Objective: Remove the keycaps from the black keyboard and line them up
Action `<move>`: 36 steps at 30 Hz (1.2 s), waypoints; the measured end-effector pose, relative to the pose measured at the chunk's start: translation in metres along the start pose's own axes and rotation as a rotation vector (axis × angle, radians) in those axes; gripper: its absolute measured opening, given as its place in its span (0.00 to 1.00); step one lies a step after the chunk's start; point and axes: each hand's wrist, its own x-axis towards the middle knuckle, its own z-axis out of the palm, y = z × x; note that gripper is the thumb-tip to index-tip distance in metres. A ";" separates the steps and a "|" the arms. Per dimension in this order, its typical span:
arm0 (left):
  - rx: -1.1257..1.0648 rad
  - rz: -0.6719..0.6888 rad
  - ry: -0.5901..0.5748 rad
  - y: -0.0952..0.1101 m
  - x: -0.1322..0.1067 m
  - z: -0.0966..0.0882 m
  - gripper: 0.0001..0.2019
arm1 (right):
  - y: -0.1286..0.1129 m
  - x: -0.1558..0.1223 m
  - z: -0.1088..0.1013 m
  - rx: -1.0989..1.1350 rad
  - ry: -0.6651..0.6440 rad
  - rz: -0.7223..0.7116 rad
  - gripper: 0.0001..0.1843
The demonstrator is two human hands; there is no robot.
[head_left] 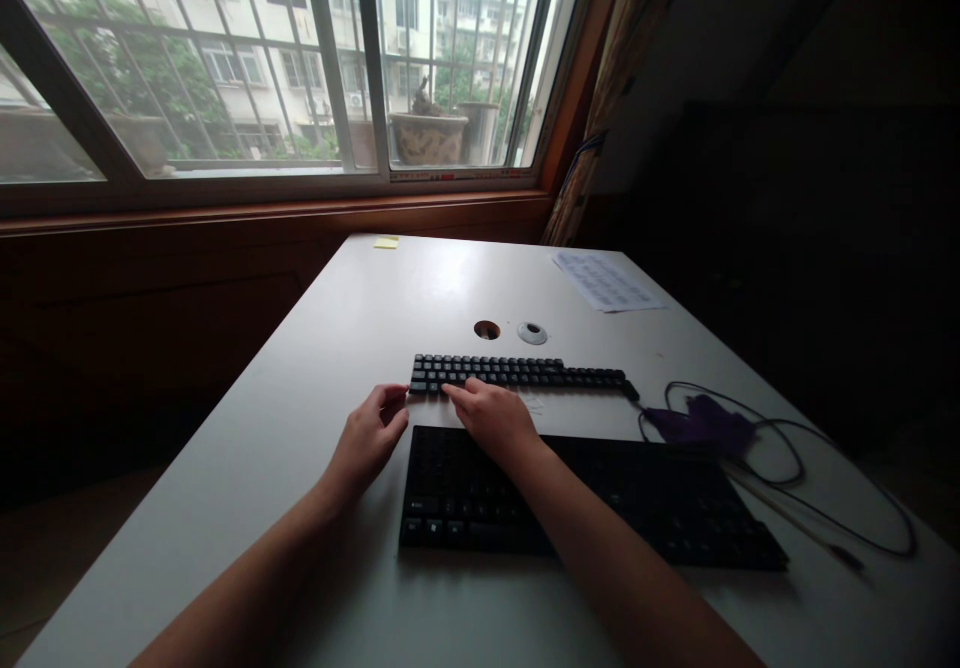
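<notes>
A black keyboard [600, 503] lies on the white desk [300, 448] in front of me; most of its key sockets look bare, with a few caps at its lower left. Just beyond it, black keycaps [540, 372] are laid out in a long double row. My right hand [491, 416] reaches across the keyboard's top edge, back upward, with its fingers stretched onto the left part of that row. My left hand [371, 438] rests on the desk by the row's left end, its fingers loosely curled and apart, and I see nothing in it.
A purple object [709, 424] with a looping black cable [825, 523] lies to the right of the keyboard. A cable hole [487, 329] and its round cover [532, 333] sit behind the keycaps. Farther back are a printed sheet [607, 281] and a yellow note [386, 242]. Beyond the desk is a window.
</notes>
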 end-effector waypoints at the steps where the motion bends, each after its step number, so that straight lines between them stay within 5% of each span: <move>1: 0.001 -0.001 0.001 0.000 0.000 0.000 0.15 | 0.000 0.000 0.000 0.005 0.004 0.005 0.22; 36: -0.001 0.005 0.010 0.001 0.001 0.000 0.14 | -0.004 -0.001 -0.003 0.000 -0.004 -0.004 0.21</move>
